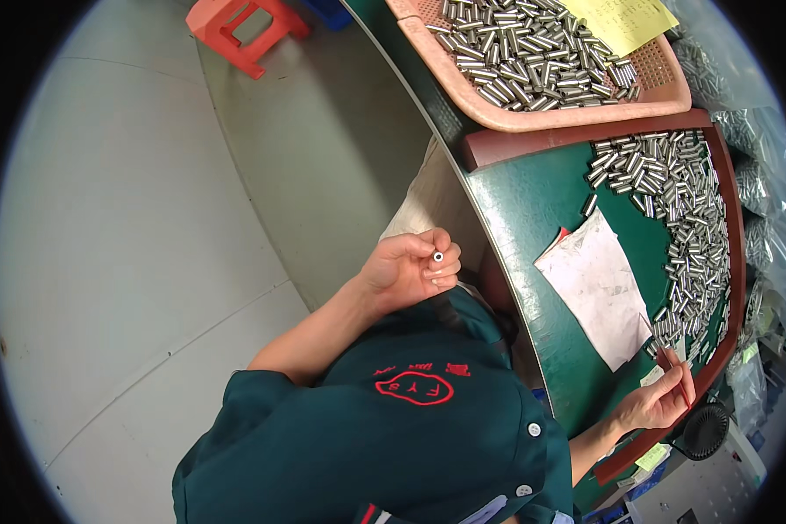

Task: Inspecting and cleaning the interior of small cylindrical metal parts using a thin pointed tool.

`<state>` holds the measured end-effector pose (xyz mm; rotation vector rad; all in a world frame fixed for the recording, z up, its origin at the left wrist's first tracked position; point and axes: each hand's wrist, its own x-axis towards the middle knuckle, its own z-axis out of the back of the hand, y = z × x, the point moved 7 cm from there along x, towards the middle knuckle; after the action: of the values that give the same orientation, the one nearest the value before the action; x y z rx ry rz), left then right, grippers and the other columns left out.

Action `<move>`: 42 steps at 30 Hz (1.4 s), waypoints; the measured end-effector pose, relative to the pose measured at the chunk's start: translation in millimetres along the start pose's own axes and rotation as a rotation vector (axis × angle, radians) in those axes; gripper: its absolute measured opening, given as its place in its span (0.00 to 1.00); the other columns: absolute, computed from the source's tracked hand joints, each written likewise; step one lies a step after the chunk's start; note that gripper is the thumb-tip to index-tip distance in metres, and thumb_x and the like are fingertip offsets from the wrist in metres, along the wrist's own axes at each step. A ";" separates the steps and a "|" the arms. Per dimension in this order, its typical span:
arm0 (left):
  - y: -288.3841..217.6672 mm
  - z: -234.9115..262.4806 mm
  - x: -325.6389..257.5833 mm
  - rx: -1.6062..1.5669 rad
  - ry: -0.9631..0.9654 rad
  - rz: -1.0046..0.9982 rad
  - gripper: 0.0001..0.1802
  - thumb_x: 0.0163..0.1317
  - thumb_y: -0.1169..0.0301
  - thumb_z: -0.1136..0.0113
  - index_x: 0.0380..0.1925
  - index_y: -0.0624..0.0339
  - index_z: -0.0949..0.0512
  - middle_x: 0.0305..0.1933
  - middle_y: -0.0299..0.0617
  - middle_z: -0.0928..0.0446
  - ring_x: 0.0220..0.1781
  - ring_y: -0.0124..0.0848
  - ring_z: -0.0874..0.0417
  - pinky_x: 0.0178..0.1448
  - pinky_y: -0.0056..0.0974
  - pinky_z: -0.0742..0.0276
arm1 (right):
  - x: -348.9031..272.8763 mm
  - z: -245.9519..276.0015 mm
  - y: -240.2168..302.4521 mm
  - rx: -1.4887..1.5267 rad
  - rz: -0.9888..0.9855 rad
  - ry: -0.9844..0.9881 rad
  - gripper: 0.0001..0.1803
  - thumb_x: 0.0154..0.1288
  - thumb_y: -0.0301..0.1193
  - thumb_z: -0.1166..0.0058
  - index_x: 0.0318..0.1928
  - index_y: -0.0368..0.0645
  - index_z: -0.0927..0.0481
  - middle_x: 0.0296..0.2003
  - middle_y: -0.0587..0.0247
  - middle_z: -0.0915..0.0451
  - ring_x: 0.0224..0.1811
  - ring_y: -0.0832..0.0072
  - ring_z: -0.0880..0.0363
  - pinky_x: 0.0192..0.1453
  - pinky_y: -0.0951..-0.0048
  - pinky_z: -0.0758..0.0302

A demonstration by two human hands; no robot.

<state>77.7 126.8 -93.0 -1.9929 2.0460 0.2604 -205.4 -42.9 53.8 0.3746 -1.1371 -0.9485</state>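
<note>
My left hand (410, 269) is closed around a small metal tube (437, 257), whose round, hollow end faces up between the thumb and curled fingers. It is held in front of my dark green shirt, off the left edge of the green table. Over at the right, my right hand (657, 403) pinches a slim reddish tool (686, 386), perhaps tweezers. Its thin end reaches toward the lower end of a heap of shiny metal tubes (697, 253). Beside that heap lies a smudged white sheet (596, 288), and a single tube (590, 205) rests just above it.
A pink plastic basket (533, 120) full of similar tubes stands at the far side, with a yellow paper (624, 26) on it. A red-brown rim (732, 201) borders the table (520, 205). Bagged tubes (751, 131) line the right, near a black fan (706, 430). A red stool (236, 35) stands far left.
</note>
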 end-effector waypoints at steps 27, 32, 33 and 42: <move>100.9 -190.2 170.3 1.021 0.444 0.149 0.21 0.61 0.75 0.45 0.53 0.63 0.38 0.37 0.46 0.23 0.35 0.26 0.23 0.42 0.29 0.26 | 9.1 2.0 20.0 -0.018 0.223 -0.001 0.12 0.47 0.11 0.45 0.32 0.35 0.27 0.23 0.57 0.21 0.20 0.67 0.23 0.22 0.75 0.28; 108.7 -191.6 183.6 1.151 0.480 0.137 0.12 0.60 0.76 0.45 0.43 0.64 0.32 0.36 0.46 0.22 0.34 0.26 0.22 0.41 0.29 0.25 | 9.9 4.5 18.4 -0.010 0.208 -0.012 0.12 0.46 0.12 0.44 0.32 0.36 0.27 0.22 0.59 0.23 0.19 0.68 0.23 0.22 0.74 0.29; 107.9 -188.5 185.1 1.159 0.481 0.143 0.12 0.60 0.76 0.45 0.43 0.64 0.32 0.36 0.46 0.22 0.34 0.26 0.22 0.41 0.29 0.25 | 9.6 4.2 18.2 -0.012 0.211 -0.002 0.12 0.46 0.12 0.44 0.33 0.36 0.27 0.22 0.59 0.23 0.20 0.68 0.23 0.22 0.74 0.29; 90.2 -172.9 189.1 1.145 0.417 0.084 0.14 0.62 0.77 0.47 0.48 0.67 0.27 0.35 0.46 0.21 0.34 0.27 0.20 0.40 0.30 0.23 | 10.6 1.5 18.1 -0.017 0.218 0.023 0.12 0.47 0.14 0.43 0.33 0.36 0.28 0.23 0.58 0.22 0.19 0.68 0.24 0.21 0.75 0.29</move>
<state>-27.0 -103.7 5.4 -1.2501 1.7735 -1.1344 -197.5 -40.7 73.2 0.2416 -1.1232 -0.7597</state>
